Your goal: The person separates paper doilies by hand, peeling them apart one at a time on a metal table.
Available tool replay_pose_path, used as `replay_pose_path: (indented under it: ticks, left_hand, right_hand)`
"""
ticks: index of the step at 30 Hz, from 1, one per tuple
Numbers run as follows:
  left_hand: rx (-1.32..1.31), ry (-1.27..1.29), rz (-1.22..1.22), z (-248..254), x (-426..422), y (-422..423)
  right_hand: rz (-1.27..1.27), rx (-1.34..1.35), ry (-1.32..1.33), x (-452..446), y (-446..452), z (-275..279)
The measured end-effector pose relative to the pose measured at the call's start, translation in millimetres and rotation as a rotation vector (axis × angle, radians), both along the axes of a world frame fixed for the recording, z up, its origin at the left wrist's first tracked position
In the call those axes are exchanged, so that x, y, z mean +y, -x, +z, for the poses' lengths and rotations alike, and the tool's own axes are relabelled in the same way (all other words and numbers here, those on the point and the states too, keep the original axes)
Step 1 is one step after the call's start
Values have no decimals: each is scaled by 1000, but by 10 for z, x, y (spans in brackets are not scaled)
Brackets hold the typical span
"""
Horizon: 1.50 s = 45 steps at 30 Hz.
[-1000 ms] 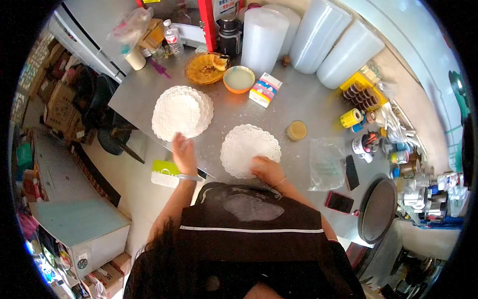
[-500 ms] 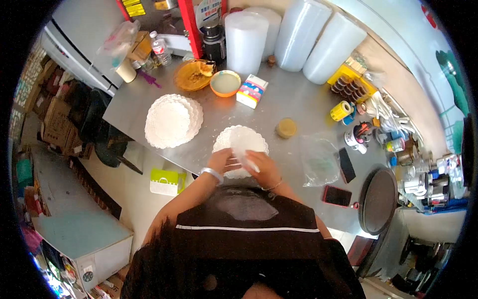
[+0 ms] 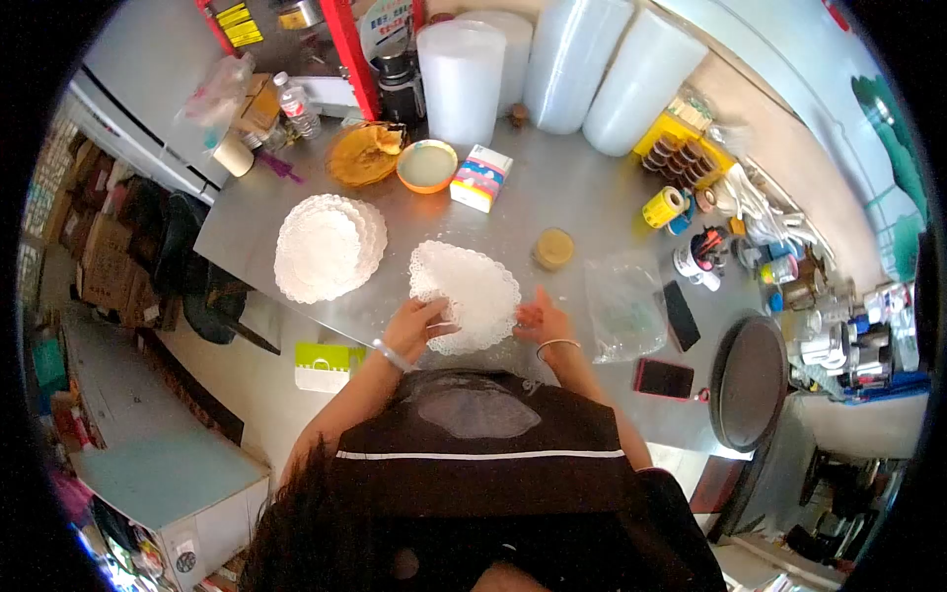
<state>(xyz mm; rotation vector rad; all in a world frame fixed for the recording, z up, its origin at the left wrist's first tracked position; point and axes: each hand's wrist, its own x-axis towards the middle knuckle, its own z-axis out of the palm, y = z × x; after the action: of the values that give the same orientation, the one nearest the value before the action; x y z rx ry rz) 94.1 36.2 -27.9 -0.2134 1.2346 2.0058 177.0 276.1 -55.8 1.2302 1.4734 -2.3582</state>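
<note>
A white lace-edged paper doily (image 3: 472,291) is spread in front of me at the near side of the metal table, its left edge uneven. My left hand (image 3: 419,328) has its fingers and thumb closed on the doily's lower left edge. At the right edge, my right hand (image 3: 545,324) is open, fingers apart, the tips beside or just touching the paper. To the left lies a stack of similar white doilies (image 3: 326,247). A small round tub of tan contents (image 3: 553,249) stands beyond my right hand.
An orange bowl of pale liquid (image 3: 427,166), a tissue box (image 3: 481,178) and a brown plate (image 3: 360,156) stand farther back. Tall white rolls (image 3: 461,84) line the wall. Rightward lie a clear plastic bag (image 3: 626,306), two phones (image 3: 664,378) and a round dark tray (image 3: 748,385).
My hands have moved apart to either side. The thin white sheet that was raised between them now lies flat as a doily. The view has shifted slightly.
</note>
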Motion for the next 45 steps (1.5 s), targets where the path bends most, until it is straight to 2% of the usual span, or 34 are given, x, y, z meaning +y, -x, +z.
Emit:
replay_pose_path:
  ticks: [2,5,11,14,17,18,19,21,23,24,27,30,32,34,36,39,42,44,45]
  left_hand:
    - [25,-48,-48,39,-69,-53]
    - [47,-39,-17,235,-116,-159]
    - [51,71,47,27,-277,-220]
    - [148,425,322,-131,-232,-209]
    - [515,492,238,-67,-147,-165]
    - [579,506,125,18,-80,-157]
    - [672,539,105,421,63,-249]
    - [755,502,139,645,271,-329]
    - [445,415,68,641,323,-240]
    - [292,368,31,614,333,-203]
    - [409,533,-48,296,236,-70]
    - [227,421,73,239,156,-65]
    - [464,468,127,102,132,-84]
    - [659,546,154,146,150,-153]
    - [824,654,163,234,207,-212]
    - [621,671,71,95,65,-133]
    - [572,686,170,189,-171,-51]
    - [498,631,455,466,-220,-39]
    - [561,673,488,586,-303,-40]
  right_hand:
    - [100,17,308,-31,55,99]
    - [40,144,155,-213,117,425]
    - [160,271,-281,-245,152,406]
    - [231,271,-574,-280,144,622]
    - [385,293,-877,-311,171,737]
    - [402,322,-891,-342,175,751]
    - [420,353,-905,-390,185,761]
    - [441,442,-953,-493,206,797]
    - [446,555,-1014,-608,191,879]
    - [536,493,-1029,-654,172,987]
    - [615,555,-919,-683,165,988]
    - [546,501,-675,-537,181,727]
    - [505,450,-527,-499,181,625]
    - [495,402,-432,-513,163,760]
    - [516,426,-512,-531,171,740]
    - [439,448,-523,-531,209,716]
    - [375,430,-586,-430,225,772]
    - [341,421,-652,-318,223,816]
    - [322,424,-677,-275,228,826]
